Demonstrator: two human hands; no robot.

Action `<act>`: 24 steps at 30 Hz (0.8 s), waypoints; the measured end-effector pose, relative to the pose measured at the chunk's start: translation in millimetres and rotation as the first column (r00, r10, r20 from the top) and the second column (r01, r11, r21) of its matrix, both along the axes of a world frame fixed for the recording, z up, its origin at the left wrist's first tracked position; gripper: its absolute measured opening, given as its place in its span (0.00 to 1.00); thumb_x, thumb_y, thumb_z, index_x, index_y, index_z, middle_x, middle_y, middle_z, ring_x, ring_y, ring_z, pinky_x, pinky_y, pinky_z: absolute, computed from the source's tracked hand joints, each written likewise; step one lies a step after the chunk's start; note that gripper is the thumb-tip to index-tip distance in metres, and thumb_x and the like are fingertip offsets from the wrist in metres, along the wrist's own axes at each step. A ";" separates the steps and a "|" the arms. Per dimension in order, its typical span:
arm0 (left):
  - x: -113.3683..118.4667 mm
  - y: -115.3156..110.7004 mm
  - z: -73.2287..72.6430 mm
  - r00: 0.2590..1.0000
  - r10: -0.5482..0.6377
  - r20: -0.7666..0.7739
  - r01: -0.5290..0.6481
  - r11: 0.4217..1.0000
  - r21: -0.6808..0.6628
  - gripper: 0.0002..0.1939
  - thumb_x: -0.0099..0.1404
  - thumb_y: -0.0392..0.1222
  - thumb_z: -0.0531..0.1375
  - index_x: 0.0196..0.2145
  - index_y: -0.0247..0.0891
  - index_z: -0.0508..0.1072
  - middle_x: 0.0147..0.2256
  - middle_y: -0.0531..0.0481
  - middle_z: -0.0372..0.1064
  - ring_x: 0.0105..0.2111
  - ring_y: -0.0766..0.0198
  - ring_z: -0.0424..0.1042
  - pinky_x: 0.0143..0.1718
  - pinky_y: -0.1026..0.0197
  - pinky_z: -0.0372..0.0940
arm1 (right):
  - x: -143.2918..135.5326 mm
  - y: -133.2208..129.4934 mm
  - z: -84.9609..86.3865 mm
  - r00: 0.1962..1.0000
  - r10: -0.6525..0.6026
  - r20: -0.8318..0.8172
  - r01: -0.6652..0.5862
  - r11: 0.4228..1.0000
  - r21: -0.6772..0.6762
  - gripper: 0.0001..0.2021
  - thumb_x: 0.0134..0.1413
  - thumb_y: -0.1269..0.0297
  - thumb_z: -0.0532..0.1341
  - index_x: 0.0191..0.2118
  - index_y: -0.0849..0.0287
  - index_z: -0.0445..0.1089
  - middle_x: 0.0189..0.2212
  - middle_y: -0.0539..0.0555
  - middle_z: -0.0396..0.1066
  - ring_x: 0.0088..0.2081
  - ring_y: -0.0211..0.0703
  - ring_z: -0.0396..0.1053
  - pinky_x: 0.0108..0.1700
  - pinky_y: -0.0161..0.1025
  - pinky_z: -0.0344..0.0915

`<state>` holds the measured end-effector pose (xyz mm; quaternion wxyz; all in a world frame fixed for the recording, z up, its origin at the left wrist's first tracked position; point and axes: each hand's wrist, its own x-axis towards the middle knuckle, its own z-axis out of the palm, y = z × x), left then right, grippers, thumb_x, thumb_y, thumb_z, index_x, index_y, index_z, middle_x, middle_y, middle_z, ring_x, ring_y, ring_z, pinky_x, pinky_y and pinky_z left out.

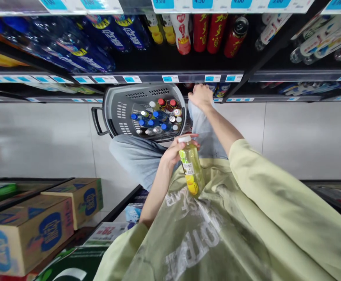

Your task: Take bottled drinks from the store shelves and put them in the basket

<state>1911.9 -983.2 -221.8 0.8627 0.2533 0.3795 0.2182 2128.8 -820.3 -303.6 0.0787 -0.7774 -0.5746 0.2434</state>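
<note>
My left hand [173, 152] is closed around the neck of a clear drink bottle [194, 171] with a white cap and a lemon-and-lime label. The bottle is tilted in front of my shirt, holding pale yellow-green liquid. My right hand [201, 96] rests at my knee by the lower shelf edge, its fingers curled; anything under them is hidden. Between my legs and the shelf stands a grey shopping basket [116, 107]. Several bottles with blue [160, 115], red and white caps stand in its right part.
The drinks shelf [158, 76] ahead carries blue bottles [85, 50], red cans [236, 37] and price tags. Behind me at left, cardboard cartons [27, 234] stand on a low display. The basket's handle [98, 121] juts out left over the tiled floor [41, 140].
</note>
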 end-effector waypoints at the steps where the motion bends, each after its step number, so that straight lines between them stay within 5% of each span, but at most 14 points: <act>1: 0.1 0.5 -0.6 1.000 -0.003 0.005 0.003 1.000 0.004 0.35 0.39 0.64 0.78 0.40 0.39 0.81 0.29 0.47 0.78 0.42 0.46 0.82 0.43 0.51 0.77 | 0.0 0.1 -0.3 1.000 -0.007 -0.008 0.007 1.000 0.002 0.23 0.70 0.52 0.57 0.58 0.66 0.74 0.55 0.69 0.73 0.64 0.73 0.63 0.62 0.72 0.67; 6: 5.7 4.2 3.0 0.999 0.006 -0.048 -0.003 0.999 0.046 0.22 0.44 0.55 0.77 0.30 0.42 0.74 0.25 0.55 0.69 0.28 0.60 0.75 0.34 0.56 0.75 | 0.5 0.2 -4.7 1.000 -0.017 -0.020 0.017 1.000 0.012 0.23 0.70 0.52 0.58 0.58 0.66 0.74 0.55 0.68 0.73 0.64 0.73 0.63 0.63 0.72 0.66; 12: 15.5 10.9 6.1 0.888 -0.016 -0.459 0.107 0.979 0.173 0.15 0.51 0.50 0.71 0.26 0.40 0.71 0.22 0.57 0.65 0.23 0.67 0.64 0.26 0.63 0.61 | 0.8 -1.1 -6.9 1.000 -0.018 -0.022 0.019 0.999 0.034 0.24 0.70 0.53 0.58 0.59 0.67 0.74 0.55 0.69 0.73 0.64 0.72 0.64 0.63 0.71 0.66; 20: -1.6 30.1 19.5 0.697 -0.069 -0.714 0.526 0.726 0.443 0.15 0.61 0.52 0.59 0.27 0.38 0.75 0.25 0.54 0.68 0.29 0.64 0.64 0.34 0.61 0.59 | 0.2 -1.8 -3.2 1.000 -0.018 -0.006 0.018 1.000 0.005 0.23 0.69 0.55 0.58 0.58 0.67 0.75 0.56 0.69 0.73 0.63 0.71 0.65 0.63 0.69 0.66; 24: -26.1 30.2 25.3 0.694 -0.104 -0.713 0.553 0.710 0.435 0.16 0.63 0.53 0.59 0.29 0.38 0.74 0.26 0.55 0.67 0.29 0.65 0.64 0.34 0.62 0.59 | -0.4 -1.9 -1.7 1.000 -0.013 0.007 0.013 1.000 -0.007 0.23 0.69 0.55 0.58 0.59 0.67 0.75 0.56 0.69 0.73 0.63 0.70 0.64 0.63 0.68 0.66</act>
